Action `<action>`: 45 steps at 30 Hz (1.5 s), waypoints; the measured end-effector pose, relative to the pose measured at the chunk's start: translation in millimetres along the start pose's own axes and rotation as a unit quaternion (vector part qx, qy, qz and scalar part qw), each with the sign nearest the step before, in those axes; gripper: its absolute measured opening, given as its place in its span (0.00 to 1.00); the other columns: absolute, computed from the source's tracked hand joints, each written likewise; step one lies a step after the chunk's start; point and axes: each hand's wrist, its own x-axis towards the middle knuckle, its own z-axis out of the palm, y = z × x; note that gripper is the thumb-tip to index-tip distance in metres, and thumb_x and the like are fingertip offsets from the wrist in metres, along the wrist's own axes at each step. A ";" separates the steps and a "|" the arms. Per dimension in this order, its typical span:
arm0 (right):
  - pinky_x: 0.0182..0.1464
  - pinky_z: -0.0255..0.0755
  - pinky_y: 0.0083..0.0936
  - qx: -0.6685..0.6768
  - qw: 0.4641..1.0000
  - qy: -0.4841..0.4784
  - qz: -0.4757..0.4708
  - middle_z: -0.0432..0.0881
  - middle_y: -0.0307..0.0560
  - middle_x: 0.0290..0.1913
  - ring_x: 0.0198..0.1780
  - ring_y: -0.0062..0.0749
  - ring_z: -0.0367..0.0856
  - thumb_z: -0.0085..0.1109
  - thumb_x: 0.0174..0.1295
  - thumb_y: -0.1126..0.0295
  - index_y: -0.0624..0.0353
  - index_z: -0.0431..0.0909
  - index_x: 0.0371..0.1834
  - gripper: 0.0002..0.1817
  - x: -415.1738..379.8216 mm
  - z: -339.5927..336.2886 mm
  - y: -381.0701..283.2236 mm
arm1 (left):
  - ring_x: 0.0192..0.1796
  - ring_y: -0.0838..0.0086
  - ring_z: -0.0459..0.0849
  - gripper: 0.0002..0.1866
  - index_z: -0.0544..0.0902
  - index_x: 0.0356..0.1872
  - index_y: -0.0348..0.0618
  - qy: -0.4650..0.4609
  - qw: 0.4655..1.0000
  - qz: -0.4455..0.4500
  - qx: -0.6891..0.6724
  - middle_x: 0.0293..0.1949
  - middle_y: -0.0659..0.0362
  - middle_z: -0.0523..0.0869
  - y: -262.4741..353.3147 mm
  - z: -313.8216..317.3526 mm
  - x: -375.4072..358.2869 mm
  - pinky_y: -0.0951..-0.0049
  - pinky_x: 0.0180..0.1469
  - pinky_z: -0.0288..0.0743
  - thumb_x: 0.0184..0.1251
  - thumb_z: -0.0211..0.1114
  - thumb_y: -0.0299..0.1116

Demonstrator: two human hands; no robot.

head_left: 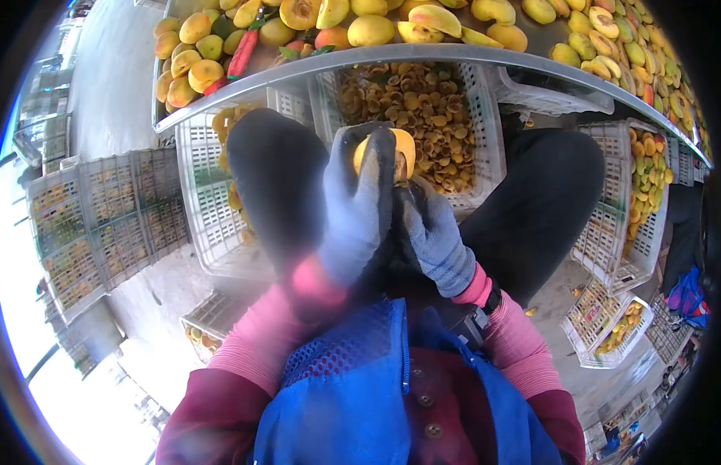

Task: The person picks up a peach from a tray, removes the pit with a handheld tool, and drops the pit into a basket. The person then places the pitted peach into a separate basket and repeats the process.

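Observation:
My left hand (pixel 351 209), in a grey-blue glove with dark fingers, is wrapped round a cut yellow peach (pixel 404 151). Its orange cut face is turned to the right, with a darker middle. Close beside it, my right hand (pixel 438 236) wears a matching glove. Its fingers are curled just below the peach, and what they hold, if anything, is hidden. Both hands are above my lap, between my knees. Beyond them, a white crate (pixel 488 128) contains many small brownish-yellow cup-shaped pieces.
A metal-edged table (pixel 422 51) carries many whole and halved peaches (pixel 372 29). A red-handled tool (pixel 242 54) lies on it. White crates stand at left (pixel 213 201) and right (pixel 604 198), with stacked crates (pixel 112 209) farther left.

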 end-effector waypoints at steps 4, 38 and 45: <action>0.48 0.71 0.29 0.145 0.989 -0.011 0.020 0.78 0.55 0.44 0.46 0.37 0.77 0.55 0.61 0.72 0.67 0.68 0.54 0.19 6.8 -1.5 8.3 | 0.45 0.75 0.77 0.15 0.72 0.53 0.35 -0.026 1.000 0.002 -0.002 0.45 0.54 0.77 -13.0 -0.6 -3.9 0.74 0.47 0.72 0.71 0.53 0.33; 0.55 0.67 0.31 -0.030 0.997 0.042 -0.061 0.72 0.58 0.54 0.51 0.41 0.74 0.42 0.69 0.70 0.70 0.60 0.62 0.21 -4.9 1.2 -14.5 | 0.48 0.73 0.73 0.17 0.73 0.51 0.36 0.059 0.997 -0.033 -0.040 0.46 0.55 0.75 14.9 11.5 -3.3 0.73 0.55 0.66 0.74 0.44 0.38; 0.46 0.71 0.26 0.098 0.992 0.048 -0.060 0.77 0.49 0.44 0.43 0.31 0.77 0.43 0.69 0.71 0.67 0.62 0.60 0.19 -3.3 7.3 2.3 | 0.51 0.71 0.72 0.20 0.68 0.55 0.36 0.030 0.999 0.021 0.022 0.50 0.53 0.73 2.5 10.1 -5.3 0.70 0.57 0.65 0.74 0.45 0.42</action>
